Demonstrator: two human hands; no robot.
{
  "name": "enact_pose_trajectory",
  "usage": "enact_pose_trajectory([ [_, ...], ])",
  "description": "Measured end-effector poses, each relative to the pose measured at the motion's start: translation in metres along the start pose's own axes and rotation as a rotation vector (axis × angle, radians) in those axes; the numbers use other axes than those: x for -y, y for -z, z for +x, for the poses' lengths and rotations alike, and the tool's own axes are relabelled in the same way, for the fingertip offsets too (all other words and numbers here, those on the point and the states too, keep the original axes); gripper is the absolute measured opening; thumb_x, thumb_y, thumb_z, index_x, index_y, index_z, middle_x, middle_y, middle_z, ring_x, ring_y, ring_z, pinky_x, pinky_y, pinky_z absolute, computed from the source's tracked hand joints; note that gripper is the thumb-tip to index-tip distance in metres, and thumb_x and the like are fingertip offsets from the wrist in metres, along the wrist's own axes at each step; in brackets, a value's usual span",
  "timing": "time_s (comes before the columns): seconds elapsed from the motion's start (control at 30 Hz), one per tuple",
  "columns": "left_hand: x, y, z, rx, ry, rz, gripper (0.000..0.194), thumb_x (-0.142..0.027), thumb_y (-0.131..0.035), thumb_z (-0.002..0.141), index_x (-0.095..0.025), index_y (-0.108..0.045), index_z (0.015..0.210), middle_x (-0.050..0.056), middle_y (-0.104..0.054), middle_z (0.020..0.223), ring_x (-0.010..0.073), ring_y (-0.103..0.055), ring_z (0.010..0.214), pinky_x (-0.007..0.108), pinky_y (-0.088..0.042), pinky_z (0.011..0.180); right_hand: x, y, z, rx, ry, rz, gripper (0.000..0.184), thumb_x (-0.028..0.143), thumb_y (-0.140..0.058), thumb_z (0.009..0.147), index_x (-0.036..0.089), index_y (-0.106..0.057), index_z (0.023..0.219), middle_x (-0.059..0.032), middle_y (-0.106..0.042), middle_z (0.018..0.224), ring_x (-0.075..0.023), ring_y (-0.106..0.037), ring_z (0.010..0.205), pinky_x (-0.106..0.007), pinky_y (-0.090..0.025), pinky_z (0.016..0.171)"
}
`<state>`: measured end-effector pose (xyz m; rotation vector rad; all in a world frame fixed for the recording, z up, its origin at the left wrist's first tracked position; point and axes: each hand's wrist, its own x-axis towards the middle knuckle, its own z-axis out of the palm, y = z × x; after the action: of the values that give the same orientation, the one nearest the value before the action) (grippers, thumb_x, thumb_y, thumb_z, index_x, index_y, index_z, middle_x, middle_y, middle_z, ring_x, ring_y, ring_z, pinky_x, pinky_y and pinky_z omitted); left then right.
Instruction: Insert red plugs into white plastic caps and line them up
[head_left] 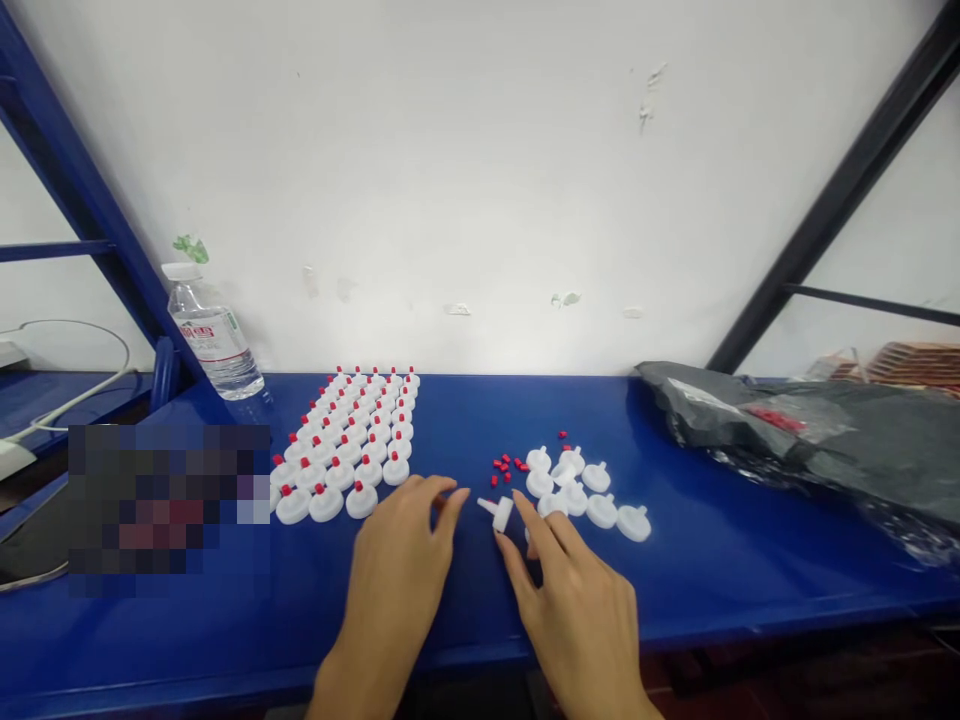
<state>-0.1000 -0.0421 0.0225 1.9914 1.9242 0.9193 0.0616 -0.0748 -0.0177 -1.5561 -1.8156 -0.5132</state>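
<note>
My right hand [574, 590] pinches a white nozzle cap [502, 514] by its round base, between thumb and fingers. The cap is tilted on its side, its thin spout pointing left towards my left hand [405, 560]. The left thumb and index finger come together in a pinch just short of the spout tip; whatever they hold, if anything, is hidden. Beyond the hands lie several small red tips [506, 465], loose on the blue table. To the right, white nozzle caps without red tips [600, 511] lie in a loose cluster, partly behind my right hand.
Rows of white nozzle caps with red tips [341, 474] stand upright on the left of the blue table [465, 410]. Behind them is a water bottle [214, 335]. A dark plastic bag [720, 440] lies at the right, with a clear bag of red pieces [780, 418] on it.
</note>
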Motion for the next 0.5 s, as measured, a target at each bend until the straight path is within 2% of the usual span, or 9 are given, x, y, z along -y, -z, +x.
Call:
enact_pose_trajectory([
  [0.1,0.014,0.021,-0.008,-0.229,0.069,0.145,0.033,-0.044,-0.050,0.093,-0.028,-0.071,0.112,0.004,-0.070,0.103,0.0199,-0.064,0.073,0.031,-0.043,0.066,-0.001,0.001,-0.001,0.001,-0.009,0.057,0.031,0.034,-0.046,0.102,0.023,-0.070,0.118,-0.0008,-0.066,0.074,-0.0117,-0.060,0.049,-0.026,-0.032,0.045],
  [0.17,0.026,0.034,-0.008,-0.303,0.116,0.258,0.037,-0.047,-0.050,0.093,-0.028,-0.068,0.119,0.005,-0.067,0.108,0.0205,-0.062,0.073,0.030,-0.041,0.062,-0.001,0.001,-0.001,-0.002,-0.007,0.098,0.027,0.031,-0.048,0.102,0.024,-0.071,0.115,0.0001,-0.064,0.074,-0.0105,-0.058,0.049,-0.025,-0.033,0.046],
  [0.27,0.042,0.042,-0.002,-0.246,0.116,0.307,0.035,-0.044,-0.049,0.094,-0.025,-0.069,0.115,0.007,-0.066,0.111,0.0203,-0.062,0.075,0.029,-0.040,0.062,0.000,0.002,-0.001,-0.027,0.025,0.171,0.023,0.028,-0.051,0.101,0.023,-0.072,0.108,0.0005,-0.062,0.072,-0.0095,-0.057,0.050,-0.024,-0.036,0.050],
  [0.37,0.052,0.039,0.005,-0.178,0.107,0.263,0.027,-0.038,-0.049,0.094,-0.025,-0.071,0.102,0.005,-0.068,0.106,0.0192,-0.063,0.076,0.029,-0.040,0.064,0.001,0.004,-0.002,-0.059,0.064,0.243,0.020,0.024,-0.053,0.099,0.021,-0.073,0.101,-0.0003,-0.063,0.072,-0.0096,-0.058,0.052,-0.024,-0.038,0.053],
  [0.5,0.054,0.034,0.005,-0.130,0.132,0.227,0.024,-0.034,-0.046,0.095,-0.025,-0.067,0.100,0.004,-0.069,0.099,0.0194,-0.063,0.075,0.029,-0.039,0.065,0.004,0.008,-0.001,-0.036,0.084,0.320,0.020,0.022,-0.052,0.099,0.020,-0.072,0.099,-0.0007,-0.064,0.073,-0.0107,-0.062,0.055,-0.024,-0.040,0.053],
])
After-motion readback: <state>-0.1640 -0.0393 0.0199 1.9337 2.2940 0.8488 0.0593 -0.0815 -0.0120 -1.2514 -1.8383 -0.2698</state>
